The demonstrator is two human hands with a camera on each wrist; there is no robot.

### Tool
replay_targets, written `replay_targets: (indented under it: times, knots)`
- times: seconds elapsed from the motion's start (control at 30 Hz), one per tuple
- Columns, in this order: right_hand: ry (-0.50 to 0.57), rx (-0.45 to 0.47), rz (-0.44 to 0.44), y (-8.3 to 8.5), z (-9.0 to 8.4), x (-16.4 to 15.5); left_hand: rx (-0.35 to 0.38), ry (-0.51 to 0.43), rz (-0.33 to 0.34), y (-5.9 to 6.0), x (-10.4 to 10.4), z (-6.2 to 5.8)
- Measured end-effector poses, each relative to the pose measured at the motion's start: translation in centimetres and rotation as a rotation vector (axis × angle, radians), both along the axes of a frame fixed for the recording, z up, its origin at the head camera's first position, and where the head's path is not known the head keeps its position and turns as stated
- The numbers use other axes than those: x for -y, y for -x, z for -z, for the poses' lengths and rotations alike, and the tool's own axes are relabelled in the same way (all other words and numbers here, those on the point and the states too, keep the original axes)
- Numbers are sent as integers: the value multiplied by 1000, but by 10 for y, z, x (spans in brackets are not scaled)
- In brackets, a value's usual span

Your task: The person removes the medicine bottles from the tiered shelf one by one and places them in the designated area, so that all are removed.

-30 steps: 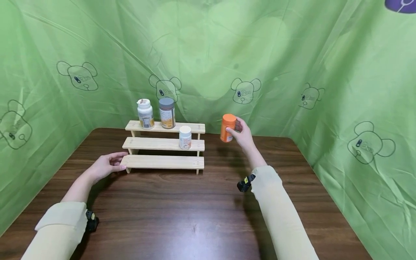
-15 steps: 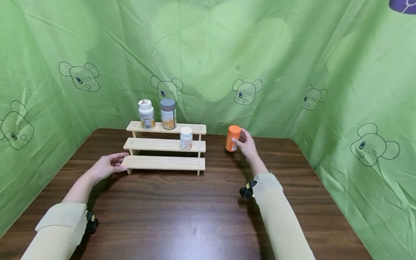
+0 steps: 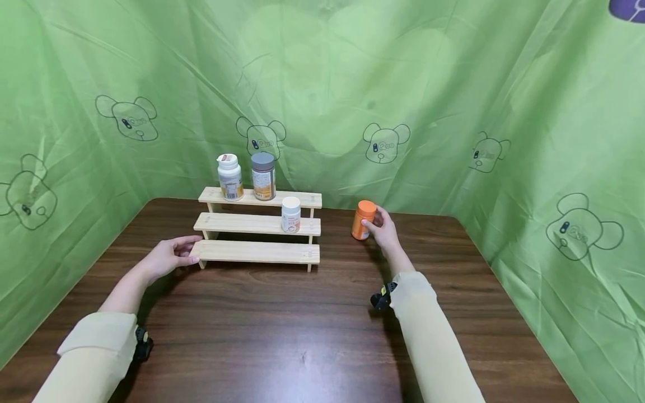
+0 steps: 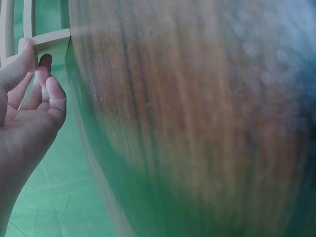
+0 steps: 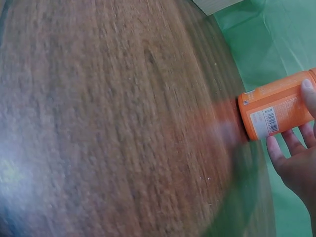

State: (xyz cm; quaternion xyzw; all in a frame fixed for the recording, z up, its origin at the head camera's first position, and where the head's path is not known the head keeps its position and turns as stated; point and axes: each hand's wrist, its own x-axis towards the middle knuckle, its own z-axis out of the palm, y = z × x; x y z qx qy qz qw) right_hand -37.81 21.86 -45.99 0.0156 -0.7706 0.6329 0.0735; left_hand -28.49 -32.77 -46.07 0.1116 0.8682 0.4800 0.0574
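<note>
Head view, sweeping from the left: the left hand [image 3: 168, 258] lies low on the dark wooden table [image 3: 302, 324], fingers loosely extended and gripping nothing, the fingertips [image 3: 194, 259] touching the left end of the stepped wooden rack [image 3: 257, 252] at its lowest tier, which looks like a steadying touch. Up beyond those fingertips, on the top tier, a white bottle [image 3: 230, 177] and a grey-capped jar [image 3: 263, 176] stand upright side by side; one step down, toward the rack's right end, sits a small white bottle [image 3: 290, 214]. Over to the right, apart from the rack, the orange bottle [image 3: 363, 220] stands with its base on the table, and the right hand [image 3: 384, 229] is curled around its side. The right wrist view shows the fingers [image 5: 289, 145] wrapped along the labelled side, with a fingertip up by the cap end. The green cloth [image 3: 453, 112] printed with bear outlines closes in behind everything.
</note>
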Motion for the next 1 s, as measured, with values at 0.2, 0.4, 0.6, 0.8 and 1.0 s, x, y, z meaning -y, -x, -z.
replay_targets:
  times: [0.2, 0.4, 0.6, 0.8, 1.0]
  knots:
    - [40, -28, -9, -4, 4, 0, -11, 16, -1, 0, 0, -1]
    - [56, -27, -1, -5, 1, 0, -31, 45, -4, 1, 0, -1]
    - [59, 33, -8, -5, -9, -6, -34, 59, 2, 0, -2, -3]
    - [47, -1, -16, -11, -26, -9, -30, 59, -9, 0, -2, -3]
    - [24, -34, -25, -16, -47, -7, -27, 45, -6, 0, -2, -3]
